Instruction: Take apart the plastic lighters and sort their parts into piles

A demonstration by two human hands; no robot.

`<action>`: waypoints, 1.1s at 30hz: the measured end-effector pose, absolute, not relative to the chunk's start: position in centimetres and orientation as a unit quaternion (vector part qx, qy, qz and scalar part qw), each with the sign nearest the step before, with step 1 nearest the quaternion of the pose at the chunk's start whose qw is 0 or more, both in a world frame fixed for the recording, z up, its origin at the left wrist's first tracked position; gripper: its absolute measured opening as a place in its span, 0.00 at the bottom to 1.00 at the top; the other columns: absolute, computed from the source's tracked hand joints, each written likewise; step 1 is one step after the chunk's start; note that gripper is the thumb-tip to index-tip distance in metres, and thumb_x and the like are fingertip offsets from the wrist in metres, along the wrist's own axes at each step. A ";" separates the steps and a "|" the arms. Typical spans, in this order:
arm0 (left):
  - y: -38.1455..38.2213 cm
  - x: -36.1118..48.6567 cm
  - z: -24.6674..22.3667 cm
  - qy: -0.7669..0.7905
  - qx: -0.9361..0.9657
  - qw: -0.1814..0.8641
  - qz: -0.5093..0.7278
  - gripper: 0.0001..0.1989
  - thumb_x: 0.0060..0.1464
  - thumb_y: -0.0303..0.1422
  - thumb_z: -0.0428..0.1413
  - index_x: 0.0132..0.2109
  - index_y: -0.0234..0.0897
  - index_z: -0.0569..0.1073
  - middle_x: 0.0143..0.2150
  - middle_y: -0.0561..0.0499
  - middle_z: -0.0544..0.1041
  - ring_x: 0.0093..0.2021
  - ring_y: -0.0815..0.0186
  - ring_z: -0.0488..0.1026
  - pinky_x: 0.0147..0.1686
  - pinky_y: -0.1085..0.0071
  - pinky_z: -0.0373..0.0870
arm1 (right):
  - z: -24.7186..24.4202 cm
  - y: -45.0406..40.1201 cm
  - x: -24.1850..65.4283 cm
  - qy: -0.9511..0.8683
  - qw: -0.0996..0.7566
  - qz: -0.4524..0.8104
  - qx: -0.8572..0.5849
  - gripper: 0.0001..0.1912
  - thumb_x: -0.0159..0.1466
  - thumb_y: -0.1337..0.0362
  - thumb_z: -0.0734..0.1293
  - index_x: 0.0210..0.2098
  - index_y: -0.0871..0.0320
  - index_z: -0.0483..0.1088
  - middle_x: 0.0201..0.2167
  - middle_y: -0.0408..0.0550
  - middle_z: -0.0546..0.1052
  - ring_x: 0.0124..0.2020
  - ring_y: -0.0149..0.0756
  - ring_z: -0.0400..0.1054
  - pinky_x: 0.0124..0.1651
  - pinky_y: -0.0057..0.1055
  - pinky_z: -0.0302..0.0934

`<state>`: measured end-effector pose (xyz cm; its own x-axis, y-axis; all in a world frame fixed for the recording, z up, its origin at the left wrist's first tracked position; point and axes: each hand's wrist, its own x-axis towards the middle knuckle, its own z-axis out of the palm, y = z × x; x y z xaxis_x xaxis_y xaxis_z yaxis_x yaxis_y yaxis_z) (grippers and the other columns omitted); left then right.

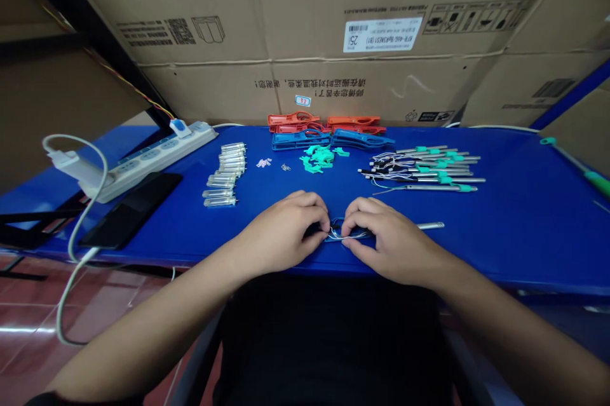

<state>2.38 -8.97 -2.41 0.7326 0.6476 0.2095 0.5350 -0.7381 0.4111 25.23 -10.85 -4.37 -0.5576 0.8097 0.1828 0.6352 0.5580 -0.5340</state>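
Note:
Near the front edge of the blue table, my left hand (pixel 298 228) and my right hand (pixel 381 234) face each other, a small gap between their fingertips. Each is closed in a pinch on thin white wires (pixel 336 236). Beneath the fingers lies a blue plastic shell half (pixel 337 222), mostly covered by the hands. A metal rod (pixel 431 225) sticks out beyond my right hand; whether it joins the wires is hidden. Farther right lie several metal rods (pixel 443 180) with green clips and wires. Green plastic pieces (pixel 319 158) sit in a pile beyond my hands.
Red shells (pixel 295 120) and blue shells (pixel 362 138) line the back, against a large cardboard box (pixel 309 31). Clear cylindrical parts (pixel 222 180), pink bits (pixel 264 163) and tiny metal pins (pixel 285 168) lie left. A power strip (pixel 152 161), phone (pixel 131 210) and screwdriver (pixel 572 161) occupy the sides.

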 end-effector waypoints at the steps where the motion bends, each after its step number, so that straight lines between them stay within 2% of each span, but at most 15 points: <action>1: -8.9 2.4 -2.3 0.314 0.919 0.164 0.170 0.06 0.58 0.24 0.56 0.41 0.37 0.76 0.45 0.48 0.75 0.47 0.62 0.73 0.49 0.62 0.71 | -4.4 -10.8 25.2 -0.857 0.206 0.210 -0.423 0.03 0.65 0.67 0.66 0.37 0.53 0.72 0.42 0.47 0.74 0.45 0.40 0.66 0.50 0.42 0.61; 7: -8.1 2.3 -2.4 0.276 0.932 0.167 0.163 0.10 0.59 0.24 0.57 0.48 0.38 0.76 0.48 0.47 0.74 0.50 0.61 0.71 0.52 0.62 0.69 | -4.3 -11.0 25.3 -0.858 0.199 0.212 -0.423 0.02 0.66 0.67 0.66 0.37 0.54 0.71 0.41 0.46 0.73 0.45 0.39 0.65 0.50 0.40 0.60; 14: -7.8 2.2 -2.9 0.262 0.936 0.163 0.171 0.08 0.63 0.26 0.55 0.47 0.38 0.76 0.48 0.47 0.73 0.49 0.61 0.70 0.51 0.63 0.69 | -4.2 -11.0 25.4 -0.861 0.184 0.209 -0.425 0.02 0.67 0.66 0.64 0.38 0.54 0.69 0.42 0.45 0.72 0.44 0.38 0.64 0.49 0.41 0.59; 22: -7.5 2.3 -2.9 0.237 0.941 0.195 0.144 0.10 0.64 0.25 0.52 0.47 0.40 0.77 0.50 0.46 0.71 0.51 0.61 0.68 0.54 0.62 0.66 | -4.3 -11.1 25.2 -0.867 0.171 0.193 -0.426 0.01 0.67 0.67 0.64 0.38 0.54 0.67 0.42 0.46 0.71 0.43 0.39 0.63 0.50 0.41 0.57; 33: -7.9 3.4 -3.2 0.270 0.926 0.223 0.139 0.08 0.64 0.25 0.49 0.43 0.35 0.72 0.46 0.45 0.71 0.47 0.60 0.68 0.52 0.60 0.66 | -4.4 -10.9 25.2 -0.872 0.178 0.189 -0.414 0.04 0.66 0.67 0.65 0.41 0.55 0.70 0.42 0.46 0.72 0.44 0.39 0.64 0.50 0.40 0.58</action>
<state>3.41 -7.94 -3.23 0.8151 0.5628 0.1376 0.4387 -0.7547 0.4879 25.23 -10.93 -4.42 -0.5933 0.7903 0.1532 0.6560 0.5849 -0.4771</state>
